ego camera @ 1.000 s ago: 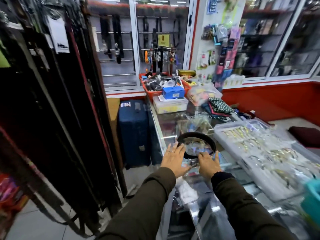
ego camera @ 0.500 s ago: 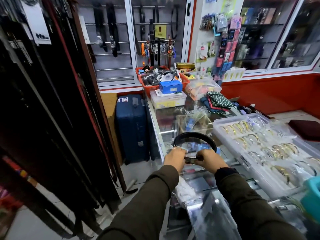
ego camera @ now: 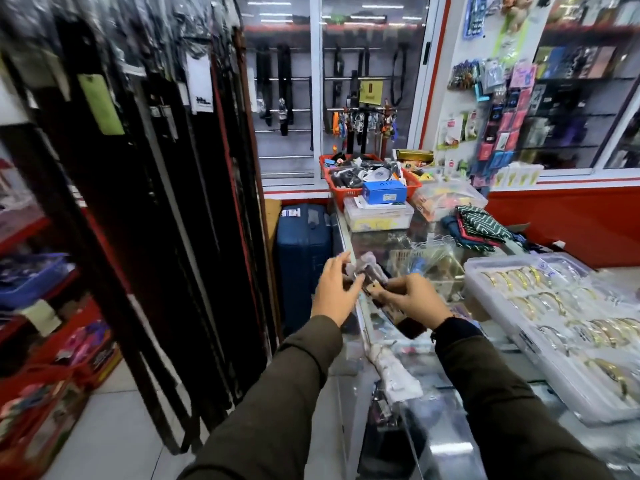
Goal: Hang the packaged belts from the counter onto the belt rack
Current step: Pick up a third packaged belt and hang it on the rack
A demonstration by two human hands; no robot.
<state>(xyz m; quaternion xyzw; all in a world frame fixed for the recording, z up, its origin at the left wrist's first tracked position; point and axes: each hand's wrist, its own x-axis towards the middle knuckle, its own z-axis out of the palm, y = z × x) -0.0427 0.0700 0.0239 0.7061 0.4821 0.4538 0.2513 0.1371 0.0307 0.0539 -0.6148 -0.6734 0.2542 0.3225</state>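
Observation:
A black belt in a clear plastic sleeve [ego camera: 372, 277] is lifted off the glass counter [ego camera: 377, 244], held between both hands. My left hand [ego camera: 334, 292] pinches its plastic top end and my right hand [ego camera: 414, 299] grips the buckle part, with the dark strap [ego camera: 408, 327] trailing down under my right wrist. The belt rack [ego camera: 166, 174] fills the left side, packed with long dark belts hanging in plastic sleeves with paper tags. My left hand is a short way right of the rack's nearest belts.
A clear plastic tray of gold bangles [ego camera: 554, 317] lies on the counter at the right. Behind it sit a white box [ego camera: 379, 216], a blue box [ego camera: 384, 192], a red basket [ego camera: 341, 188] and folded cloth [ego camera: 478, 226]. A blue suitcase [ego camera: 303, 258] stands between rack and counter.
The coiled belt lay on the counter under both hands. Both hands closed on it and raised it, and the loop has come undone into a hanging strap.

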